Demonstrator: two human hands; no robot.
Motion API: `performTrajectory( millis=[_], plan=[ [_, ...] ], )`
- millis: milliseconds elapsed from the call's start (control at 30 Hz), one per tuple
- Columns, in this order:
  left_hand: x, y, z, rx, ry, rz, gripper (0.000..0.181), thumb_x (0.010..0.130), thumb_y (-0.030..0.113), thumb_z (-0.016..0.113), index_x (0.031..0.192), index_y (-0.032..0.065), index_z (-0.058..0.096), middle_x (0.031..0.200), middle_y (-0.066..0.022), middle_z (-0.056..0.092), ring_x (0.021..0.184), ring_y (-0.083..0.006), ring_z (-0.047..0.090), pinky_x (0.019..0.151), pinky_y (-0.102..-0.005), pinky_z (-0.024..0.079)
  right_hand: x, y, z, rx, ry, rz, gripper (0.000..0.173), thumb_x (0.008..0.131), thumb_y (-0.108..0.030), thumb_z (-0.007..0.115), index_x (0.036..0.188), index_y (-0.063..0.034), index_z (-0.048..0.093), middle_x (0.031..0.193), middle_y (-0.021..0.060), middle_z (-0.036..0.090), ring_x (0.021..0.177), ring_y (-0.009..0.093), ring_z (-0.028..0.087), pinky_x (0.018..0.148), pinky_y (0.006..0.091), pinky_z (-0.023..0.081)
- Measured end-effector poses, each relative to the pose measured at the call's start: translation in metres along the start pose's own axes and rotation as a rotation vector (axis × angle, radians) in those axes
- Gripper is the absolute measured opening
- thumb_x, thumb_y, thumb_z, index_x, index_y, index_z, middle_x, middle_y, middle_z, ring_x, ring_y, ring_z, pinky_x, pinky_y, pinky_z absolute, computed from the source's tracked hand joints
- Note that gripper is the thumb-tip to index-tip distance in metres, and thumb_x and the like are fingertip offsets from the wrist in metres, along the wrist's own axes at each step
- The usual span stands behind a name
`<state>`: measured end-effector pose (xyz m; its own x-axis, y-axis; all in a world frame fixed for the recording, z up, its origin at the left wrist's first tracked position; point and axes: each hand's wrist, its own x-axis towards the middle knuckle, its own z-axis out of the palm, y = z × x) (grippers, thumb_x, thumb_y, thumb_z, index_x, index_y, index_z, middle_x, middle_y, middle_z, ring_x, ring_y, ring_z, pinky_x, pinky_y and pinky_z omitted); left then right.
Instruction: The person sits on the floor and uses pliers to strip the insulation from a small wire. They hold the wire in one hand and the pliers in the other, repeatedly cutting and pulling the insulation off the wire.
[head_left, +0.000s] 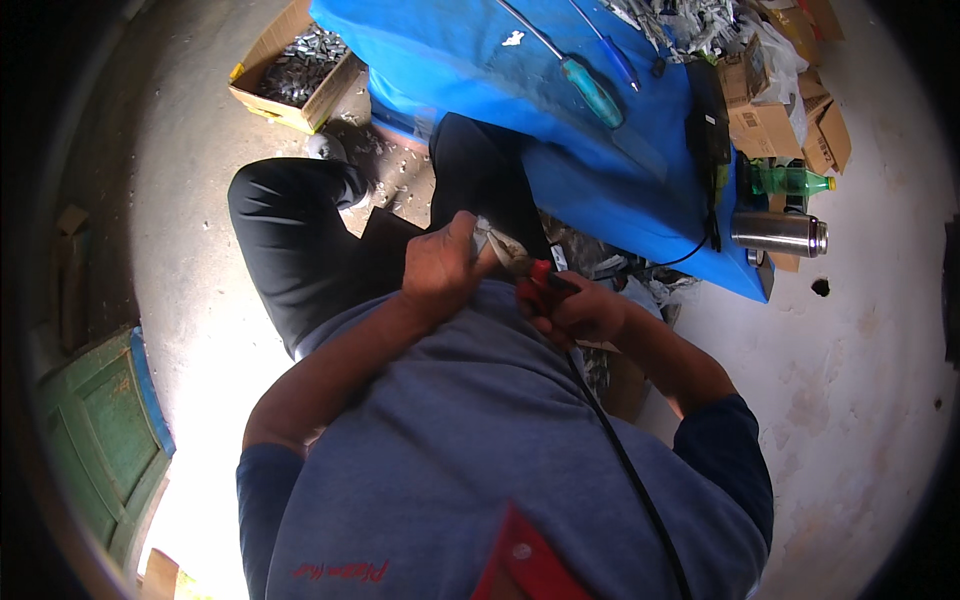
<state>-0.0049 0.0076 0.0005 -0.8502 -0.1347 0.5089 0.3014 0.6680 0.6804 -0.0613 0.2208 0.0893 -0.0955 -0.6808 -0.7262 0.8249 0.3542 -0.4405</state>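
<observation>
Over my lap, my left hand (444, 262) grips a small whitish piece (481, 234), too small to identify, partly hidden by thumb and fingers. My right hand (589, 309) is closed around the red and black handles of a pair of pliers (511, 253). The metal jaws point up and left and are at the whitish piece; whether they bite on it cannot be told. Beyond my hands, a screwdriver with a teal handle (592, 94) lies on the blue-covered table (630, 176), beside a blue-handled tool (616, 61).
A cardboard box (330, 94) of small metal parts stands on the floor, upper left. Metal pieces (697, 26) are heaped at the table's upper right, near torn cartons (765, 131). A steel flask (776, 232) and green bottle (795, 181) lie at the right. A black cable (634, 480) crosses my torso.
</observation>
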Motion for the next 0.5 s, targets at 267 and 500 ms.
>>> performTrajectory(
  millis=[267, 500],
  plan=[
    [0.0, 0.004, 0.011, -0.07, -0.262, -0.29, 0.03, 0.085, 0.023, 0.067, 0.097, 0.0011, 0.051, 0.066, -0.0184, 0.061, 0.059, -0.0382, 0.062, 0.053, -0.0466, 0.048, 0.015, -0.023, 0.017, -0.292, -0.353, 0.073, 0.05, 0.068, -0.011, 0.065, 0.115, 0.0017, 0.056, 0.094, 0.0078, 0.063, 0.068, 0.014, 0.06, 0.053, 0.026, 0.046],
    [0.004, -0.004, -0.001, -0.139, -0.072, -0.374, 0.027, 0.087, 0.022, 0.065, 0.095, 0.0002, 0.052, 0.06, -0.0166, 0.06, 0.057, -0.0371, 0.062, 0.054, -0.0464, 0.048, -0.009, -0.016, 0.01, -0.612, 0.124, -0.406, 0.049, 0.079, -0.007, 0.063, 0.127, -0.0039, 0.051, 0.105, 0.0062, 0.063, 0.094, 0.017, 0.062, 0.082, 0.0331, 0.05]
  ],
)
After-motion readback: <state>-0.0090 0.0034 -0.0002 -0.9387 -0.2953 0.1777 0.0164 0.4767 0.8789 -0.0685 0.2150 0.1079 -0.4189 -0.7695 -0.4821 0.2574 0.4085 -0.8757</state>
